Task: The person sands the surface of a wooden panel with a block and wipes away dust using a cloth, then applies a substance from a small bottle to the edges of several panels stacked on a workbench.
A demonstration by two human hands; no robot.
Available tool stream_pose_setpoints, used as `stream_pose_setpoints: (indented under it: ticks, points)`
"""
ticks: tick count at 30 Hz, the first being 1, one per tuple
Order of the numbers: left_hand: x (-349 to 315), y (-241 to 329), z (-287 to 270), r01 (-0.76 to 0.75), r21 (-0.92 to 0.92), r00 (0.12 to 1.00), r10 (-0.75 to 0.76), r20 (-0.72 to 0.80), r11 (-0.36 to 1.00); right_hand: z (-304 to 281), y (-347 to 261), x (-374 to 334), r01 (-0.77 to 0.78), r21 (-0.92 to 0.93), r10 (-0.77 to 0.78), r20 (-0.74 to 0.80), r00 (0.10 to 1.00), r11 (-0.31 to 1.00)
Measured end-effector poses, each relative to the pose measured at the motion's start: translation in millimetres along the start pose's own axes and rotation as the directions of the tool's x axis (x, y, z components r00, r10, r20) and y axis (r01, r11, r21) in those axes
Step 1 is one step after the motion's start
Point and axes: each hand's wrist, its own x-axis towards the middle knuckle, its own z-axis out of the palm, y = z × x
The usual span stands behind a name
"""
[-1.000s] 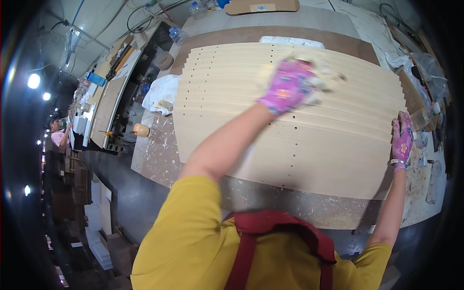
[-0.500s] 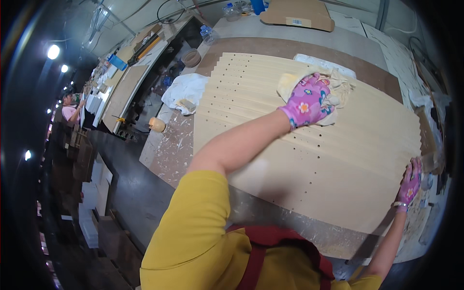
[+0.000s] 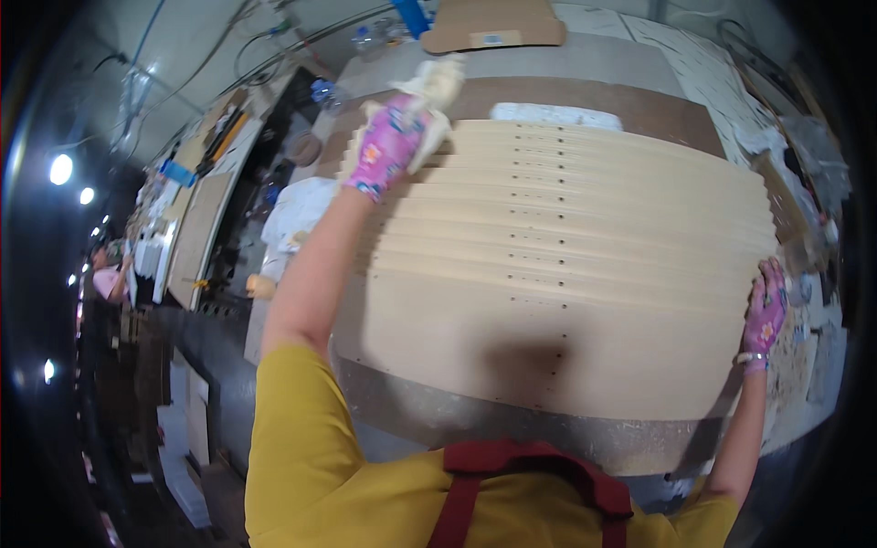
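Note:
Several pale, cream-coloured boards (image 3: 658,356) lie overlapped in a stepped stack on the table, with rows of small dark holes down their middle. At the stack's far left corner, my left hand (image 3: 391,146), in a pink flowered glove, grips a crumpled cream cloth (image 3: 437,84), slightly blurred by motion. My right hand (image 3: 766,306), gloved alike, lies along the right edge of the boards with its fingers stretched out and nothing held in them.
Behind the boards lies a white block-like piece (image 3: 555,115), and farther back a flat cardboard box (image 3: 493,26). A white cloth (image 3: 297,215) and a small orange-tan container (image 3: 261,287) are on the left. Beyond, a person in pink (image 3: 111,279) stands by another bench.
My left hand has swept the cloth leftward and away, from the boards' far middle to their far left corner. My right hand stays at the right edge. The view has shifted.

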Motion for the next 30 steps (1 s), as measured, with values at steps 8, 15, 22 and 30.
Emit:
stream_pose_setpoints:
  ticks: [8, 15, 22, 30]
  points:
    - [-5.1, -113.0, 32.3, 0.373, -0.290, 0.926, -0.375, 0.053, 0.881, 6.8, -9.7, 3.5, 0.039, 0.086, -0.028, -0.119, 0.992, 0.996]
    - [62.7, 186.5, 144.4, -0.294, 0.030, 0.945, 0.285, 0.160, 0.955, -11.6, -13.3, -1.6, -0.011, 0.114, 0.021, -0.086, 0.996, 0.993]
    - [36.2, 404.8, 158.6, -0.508, -0.607, 0.860, 0.325, -0.393, 0.611, -10.9, -58.1, -5.3, -0.081, 0.558, 0.194, -0.146, 0.970, 0.826]
    - [-31.4, 251.3, 26.0, 0.043, -0.807, 0.984, 0.117, 0.137, 0.589, -2.7, -144.0, 29.2, -0.359, 0.922, 0.329, 0.298, 0.896, 0.143]
